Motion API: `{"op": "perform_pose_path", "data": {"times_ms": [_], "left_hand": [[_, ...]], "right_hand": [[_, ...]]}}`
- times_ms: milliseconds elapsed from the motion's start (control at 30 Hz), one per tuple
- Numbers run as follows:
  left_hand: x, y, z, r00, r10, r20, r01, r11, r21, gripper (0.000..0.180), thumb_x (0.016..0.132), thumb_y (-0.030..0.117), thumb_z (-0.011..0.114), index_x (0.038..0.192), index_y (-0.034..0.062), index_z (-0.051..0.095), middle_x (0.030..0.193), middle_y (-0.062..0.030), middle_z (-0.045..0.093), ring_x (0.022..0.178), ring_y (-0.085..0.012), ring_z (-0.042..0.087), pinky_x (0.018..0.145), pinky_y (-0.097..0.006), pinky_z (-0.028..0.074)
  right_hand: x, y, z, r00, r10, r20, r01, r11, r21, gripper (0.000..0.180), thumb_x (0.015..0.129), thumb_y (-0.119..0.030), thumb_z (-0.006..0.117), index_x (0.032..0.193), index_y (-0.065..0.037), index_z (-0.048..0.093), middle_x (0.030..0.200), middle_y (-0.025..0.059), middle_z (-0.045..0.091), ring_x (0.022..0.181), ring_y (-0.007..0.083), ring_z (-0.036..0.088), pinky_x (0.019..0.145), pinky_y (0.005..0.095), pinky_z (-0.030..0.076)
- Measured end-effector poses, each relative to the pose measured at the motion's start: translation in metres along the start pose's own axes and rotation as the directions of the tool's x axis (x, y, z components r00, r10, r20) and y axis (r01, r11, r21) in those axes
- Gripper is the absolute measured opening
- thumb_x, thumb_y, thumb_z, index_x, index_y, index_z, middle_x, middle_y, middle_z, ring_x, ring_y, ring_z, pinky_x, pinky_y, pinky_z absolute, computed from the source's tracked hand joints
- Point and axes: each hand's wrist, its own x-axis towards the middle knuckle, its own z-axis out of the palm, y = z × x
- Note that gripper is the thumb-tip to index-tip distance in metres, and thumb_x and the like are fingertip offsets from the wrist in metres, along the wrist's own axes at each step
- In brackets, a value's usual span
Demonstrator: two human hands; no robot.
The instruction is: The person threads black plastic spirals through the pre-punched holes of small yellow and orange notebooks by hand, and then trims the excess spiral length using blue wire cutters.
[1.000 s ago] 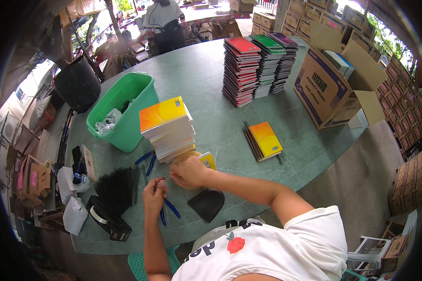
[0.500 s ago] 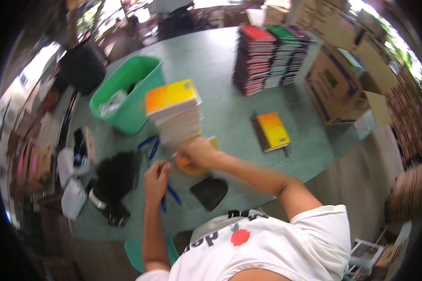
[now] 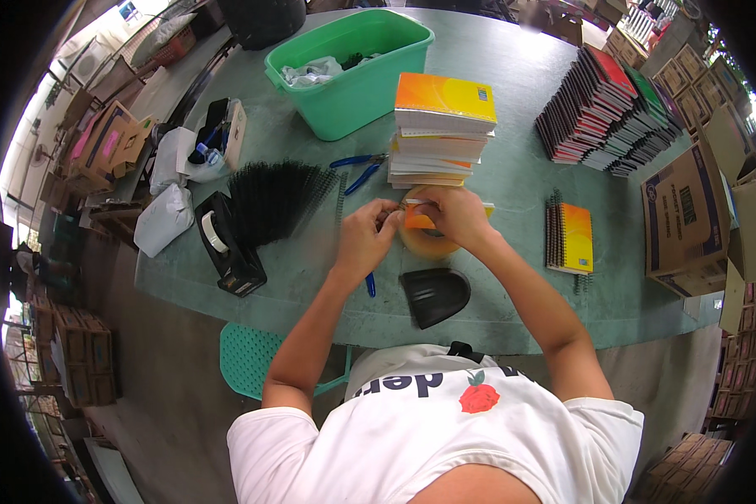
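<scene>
My right hand (image 3: 452,215) is closed over a small orange-and-yellow notebook (image 3: 417,218), its yellow end showing past the fingers. At the notebook's left edge, my left hand (image 3: 373,230) pinches with thumb and fingertips; what lies in that pinch is too small to make out. Under the notebook rests a roll of brown tape (image 3: 430,246). Just beyond my hands stands a stack of notebooks (image 3: 445,113) with a yellow-orange cover on top. Blue-handled pliers (image 3: 363,174) lie left of the stack, and another blue handle (image 3: 370,284) shows below my left hand.
Black wire spirals (image 3: 273,200) fan out beside a black tape dispenser (image 3: 227,248). A green tub (image 3: 353,88) stands behind. Rightward are spiral notebooks (image 3: 573,238), red and green notebook stacks (image 3: 596,109) and an open carton (image 3: 687,218). A black scoop-shaped piece (image 3: 437,296) lies near the table's edge.
My left hand has come up beside my right hand at the notebook's left edge; its fingers now meet there. The view has shifted, and the table appears higher in the picture.
</scene>
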Motion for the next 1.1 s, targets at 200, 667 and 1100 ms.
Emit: {"op": "perform_pose_path", "data": {"times_ms": [200,667,1100], "left_hand": [[-0.002,0.006,0.001,0.99,0.136,-0.022,-0.132,0.983,0.125,0.022,0.087,0.017,0.061,0.103,0.0021,0.066,0.078,-0.0125,0.061,0.066,-0.0186,0.057,0.061,-0.03,0.045],[0.013,-0.013,0.01,0.986,0.149,-0.075,-0.146,0.988,0.054,0.015,0.082,0.01,0.064,0.09,-0.0028,0.059,0.077,-0.0153,0.063,0.067,-0.0267,0.061,0.064,-0.035,0.047],[0.02,-0.012,-0.013,0.965,0.234,0.121,-0.25,0.958,0.14,0.032,0.079,0.021,0.07,0.097,-0.0027,0.06,0.073,-0.0119,0.059,0.062,-0.0194,0.054,0.061,-0.033,0.045]], "right_hand": [[0.0,0.002,0.003,0.999,-0.021,-0.041,0.022,0.999,0.028,0.017,0.081,-0.022,0.062,0.095,-0.015,0.069,0.085,0.0093,0.067,0.081,0.0316,0.063,0.068,0.0419,0.049],[-0.001,0.0,0.007,0.979,-0.161,-0.124,0.161,0.987,-0.006,0.013,0.078,-0.018,0.064,0.089,-0.013,0.067,0.08,0.0098,0.065,0.077,0.0321,0.062,0.065,0.0421,0.049],[-0.002,0.0,0.015,0.946,-0.273,-0.176,0.263,0.962,-0.075,0.017,0.082,-0.027,0.062,0.091,-0.012,0.063,0.085,0.0058,0.065,0.08,0.0266,0.062,0.068,0.0413,0.047]]}}
